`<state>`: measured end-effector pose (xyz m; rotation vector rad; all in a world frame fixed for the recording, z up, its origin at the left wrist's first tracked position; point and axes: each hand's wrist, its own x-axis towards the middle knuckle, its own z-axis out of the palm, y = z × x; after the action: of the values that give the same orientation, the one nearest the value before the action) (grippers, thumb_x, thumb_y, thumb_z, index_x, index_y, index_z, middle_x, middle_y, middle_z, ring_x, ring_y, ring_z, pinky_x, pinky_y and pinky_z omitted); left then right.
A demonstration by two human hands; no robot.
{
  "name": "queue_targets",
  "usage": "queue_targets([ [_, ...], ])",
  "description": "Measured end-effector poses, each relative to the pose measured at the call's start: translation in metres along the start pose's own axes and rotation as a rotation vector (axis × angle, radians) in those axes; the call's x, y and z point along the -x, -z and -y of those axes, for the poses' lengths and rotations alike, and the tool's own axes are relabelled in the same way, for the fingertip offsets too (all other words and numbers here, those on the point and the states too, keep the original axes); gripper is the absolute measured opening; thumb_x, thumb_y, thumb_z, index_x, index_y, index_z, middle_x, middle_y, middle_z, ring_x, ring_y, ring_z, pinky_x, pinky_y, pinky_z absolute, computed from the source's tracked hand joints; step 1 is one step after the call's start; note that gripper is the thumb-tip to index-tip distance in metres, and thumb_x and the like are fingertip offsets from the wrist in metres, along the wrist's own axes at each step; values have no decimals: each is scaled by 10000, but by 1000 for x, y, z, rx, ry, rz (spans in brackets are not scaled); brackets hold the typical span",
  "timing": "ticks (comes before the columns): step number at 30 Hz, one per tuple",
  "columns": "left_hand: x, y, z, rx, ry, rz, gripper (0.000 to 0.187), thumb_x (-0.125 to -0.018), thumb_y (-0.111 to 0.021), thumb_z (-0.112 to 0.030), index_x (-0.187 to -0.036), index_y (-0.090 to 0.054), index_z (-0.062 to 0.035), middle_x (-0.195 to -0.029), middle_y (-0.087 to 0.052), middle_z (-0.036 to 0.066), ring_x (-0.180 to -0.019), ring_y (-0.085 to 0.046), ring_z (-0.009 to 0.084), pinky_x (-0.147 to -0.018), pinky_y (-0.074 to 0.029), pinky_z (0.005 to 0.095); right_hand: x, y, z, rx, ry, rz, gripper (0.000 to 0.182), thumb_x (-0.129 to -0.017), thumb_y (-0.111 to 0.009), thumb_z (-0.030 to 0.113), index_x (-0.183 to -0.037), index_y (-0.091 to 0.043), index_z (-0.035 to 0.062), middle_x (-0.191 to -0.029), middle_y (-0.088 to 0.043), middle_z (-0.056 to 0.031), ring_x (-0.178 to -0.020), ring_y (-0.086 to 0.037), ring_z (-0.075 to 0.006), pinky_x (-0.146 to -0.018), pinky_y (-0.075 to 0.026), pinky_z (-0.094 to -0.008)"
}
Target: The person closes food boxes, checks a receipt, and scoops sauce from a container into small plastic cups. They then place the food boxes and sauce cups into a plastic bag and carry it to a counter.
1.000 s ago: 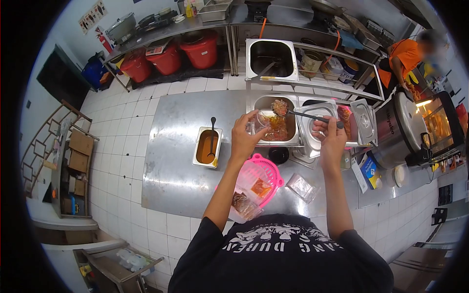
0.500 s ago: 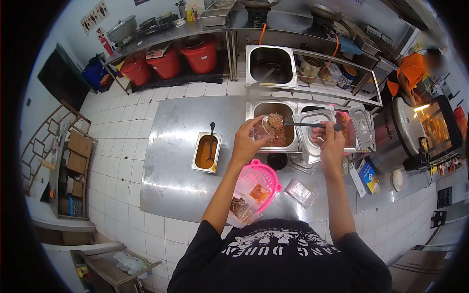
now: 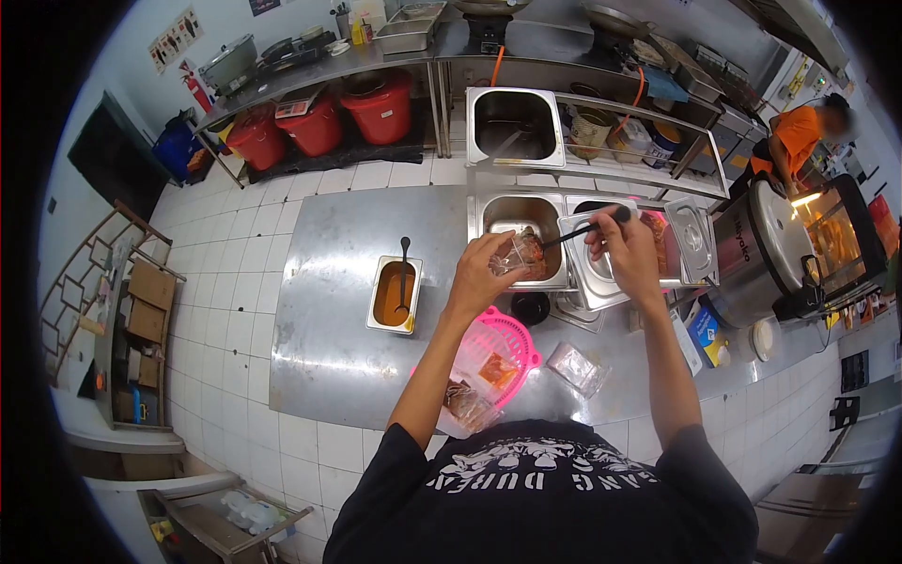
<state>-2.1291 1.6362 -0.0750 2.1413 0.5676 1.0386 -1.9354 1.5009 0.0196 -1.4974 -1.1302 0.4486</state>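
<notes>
My left hand [image 3: 481,273] pinches a small clear plastic bag [image 3: 510,258] over the front steel food pan [image 3: 503,207], which holds reddish chopped food. In my right hand [image 3: 622,252] is the handle of a black serving spoon [image 3: 575,233]. The spoon slants down to the left, its head right at the bag's mouth with reddish food there. Just right of the pan, a steel lid [image 3: 590,282] lies tilted under my right hand. Nearer my body, a pink basket [image 3: 523,331] holds filled clear bags, and a pack of clear bags [image 3: 576,368] lies beside it.
A small steel pan of orange-brown sauce [image 3: 387,299] with a black ladle stands left on the steel table [image 3: 319,282]. A black bowl [image 3: 530,308] sits below the food pans. Right stands a large cooker [image 3: 738,268]; beyond it is a person in orange [image 3: 797,136].
The loaded spoon has tipped down into the bag's mouth, its handle end rising. My right hand has rotated and shifted slightly; my left hand stays nearly in place with the bag.
</notes>
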Motion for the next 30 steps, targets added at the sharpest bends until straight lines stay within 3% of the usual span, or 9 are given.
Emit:
queue_targets([
  [8,-1,-8,-6,52,-22,15,540,-713,-829,-147,-1197,-618,-33,-1102,-648,144,-957,-659,264,-843,-527,335,-68,-13,19,267,48,242,248,-1023,-464,186,-912,-598,9,-648,-584,-18,-542,-512,-65,-508,-427,-231],
  [12,0,-10,-6,126,70,3,551,-726,-806,-141,-1216,-601,2,-1089,-642,142,-961,-644,291,-849,-516,367,-89,-23,33,318,31,338,237,-1009,-476,174,-905,-611,10,-640,-583,-14,-544,-508,-74,-499,-405,-248],
  [19,-2,-20,-1,190,120,-75,560,-724,-806,-127,-1222,-595,18,-1078,-645,146,-954,-658,277,-842,-520,355,-112,-30,45,427,230,337,260,-984,-511,193,-866,-631,-5,-598,-578,-62,-560,-539,-152,-561,-424,-317],
  [25,-4,-22,-7,174,99,-99,562,-724,-812,-146,-1222,-606,17,-1071,-649,143,-935,-664,269,-830,-520,348,-119,-28,60,541,235,359,224,-953,-530,160,-890,-623,-35,-751,-670,-168,-712,-653,-317,-662,-484,-382],
  [28,-5,-22,-11,152,95,-105,560,-727,-813,-155,-1220,-611,15,-1064,-651,145,-929,-665,269,-827,-520,347,-120,-32,49,540,382,304,250,-965,-531,197,-840,-610,-5,-612,-593,-97,-574,-578,-235,-590,-439,-354],
  [30,-6,-22,-12,146,90,-113,559,-729,-813,-160,-1220,-611,15,-1061,-652,146,-926,-666,270,-826,-520,347,-119,-34,49,566,383,319,246,-958,-539,199,-838,-607,-4,-615,-593,-110,-576,-580,-268,-598,-444,-365],
])
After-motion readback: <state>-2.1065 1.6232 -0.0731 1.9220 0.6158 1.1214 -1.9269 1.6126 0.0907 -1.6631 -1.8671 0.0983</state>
